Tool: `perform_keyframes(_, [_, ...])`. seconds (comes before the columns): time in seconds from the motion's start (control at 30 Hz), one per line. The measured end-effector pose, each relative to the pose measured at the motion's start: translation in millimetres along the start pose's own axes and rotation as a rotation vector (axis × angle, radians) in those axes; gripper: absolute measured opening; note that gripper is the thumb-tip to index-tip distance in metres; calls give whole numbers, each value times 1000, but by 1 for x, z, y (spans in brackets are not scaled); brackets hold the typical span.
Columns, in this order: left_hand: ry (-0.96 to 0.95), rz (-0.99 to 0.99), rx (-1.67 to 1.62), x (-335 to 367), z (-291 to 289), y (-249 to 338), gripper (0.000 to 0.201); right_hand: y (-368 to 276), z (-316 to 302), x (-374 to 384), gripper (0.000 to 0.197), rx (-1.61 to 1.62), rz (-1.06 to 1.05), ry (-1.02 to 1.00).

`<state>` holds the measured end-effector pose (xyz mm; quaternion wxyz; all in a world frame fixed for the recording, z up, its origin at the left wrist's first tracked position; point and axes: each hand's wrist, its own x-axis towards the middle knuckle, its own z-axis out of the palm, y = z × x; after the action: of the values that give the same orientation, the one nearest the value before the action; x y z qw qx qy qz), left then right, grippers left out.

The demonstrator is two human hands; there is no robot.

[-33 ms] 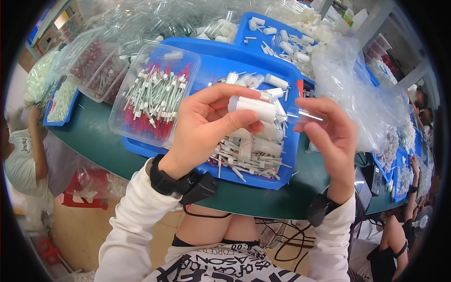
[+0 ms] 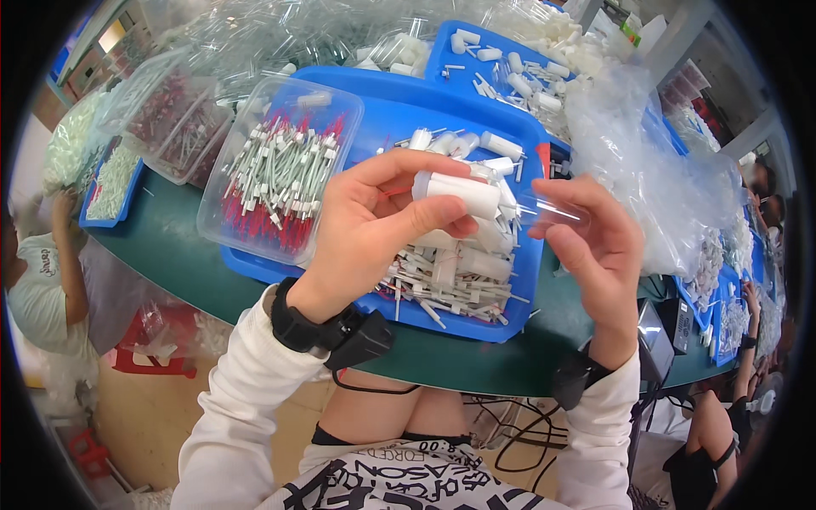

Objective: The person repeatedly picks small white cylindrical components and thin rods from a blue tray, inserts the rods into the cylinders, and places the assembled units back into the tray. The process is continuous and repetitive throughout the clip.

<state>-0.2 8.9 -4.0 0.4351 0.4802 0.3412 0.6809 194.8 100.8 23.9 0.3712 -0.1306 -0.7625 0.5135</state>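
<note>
My left hand (image 2: 361, 225) grips a white cylinder (image 2: 466, 195) with a clear rim at its left end, held level between thumb and fingers. A thin red wire shows beside it. To its right, my right hand (image 2: 608, 255) pinches a clear plastic tube (image 2: 565, 214), apart from the cylinder. Both hands are above a blue tray (image 2: 532, 289) heaped with white cylinders (image 2: 484, 263) and thin white sticks with wires (image 2: 442, 299). Left of my left hand, a clear plastic box (image 2: 212, 208) holds many pale sticks with white connectors and red wires (image 2: 285, 174).
Behind are another blue tray (image 2: 459, 76) of white parts and a mound of clear plastic pieces (image 2: 280, 38). A clear bag (image 2: 625, 161) lies at right on the green table (image 2: 552, 340). More boxes (image 2: 174, 127) stand left. Other people work at both sides; cables hang below the table.
My right hand and the clear tube have shifted very slightly to the right, away from the white cylinder. My left hand stays nearly still.
</note>
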Motion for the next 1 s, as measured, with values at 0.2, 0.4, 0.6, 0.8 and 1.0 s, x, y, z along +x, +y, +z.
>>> perform_keyframes(0.2, [61, -14, 31, 0, 1, -5, 21, 12, 14, -1, 33, -247, -125, 31])
perform_keyframes(0.4, [95, -90, -67, -2, 6, -5, 21, 18, 23, -5, 36, -282, -171, 179])
perform_keyframes(0.6, [17, -208, 17, -1, 0, -2, 20, 18, 19, -6, 36, -460, -263, 137])
perform_keyframes(0.8, [-2, -187, 101, -1, 1, -4, 25, 17, 18, -7, 34, -488, -235, 86])
perform_keyframes(1.0, [58, -138, 165, -2, 0, -2, 27, 25, 12, -8, 32, -301, -167, 190])
